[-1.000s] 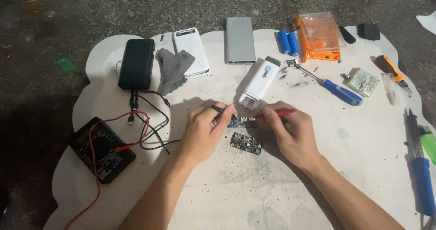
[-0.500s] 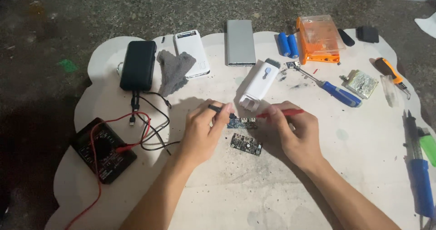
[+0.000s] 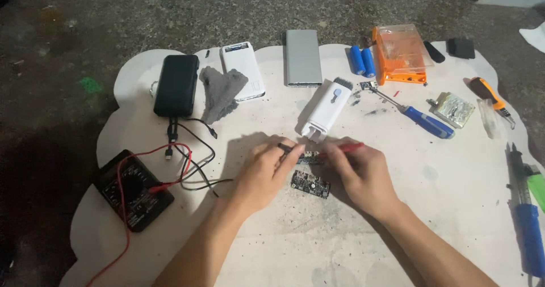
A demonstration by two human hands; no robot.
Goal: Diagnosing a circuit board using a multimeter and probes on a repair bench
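Here both hands [image 3: 318,171] press thin probes onto a small circuit board [image 3: 310,157].

A pale scalloped board [image 3: 272,253] lies on dark speckled floor [image 3: 113,15].

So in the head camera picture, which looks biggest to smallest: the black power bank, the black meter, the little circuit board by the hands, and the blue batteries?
1. Black meter, though it lies nearer the camera.
2. Black power bank, close behind, so this order is unsure.
3. Blue batteries, as a pair.
4. Little circuit board, about alike with them.
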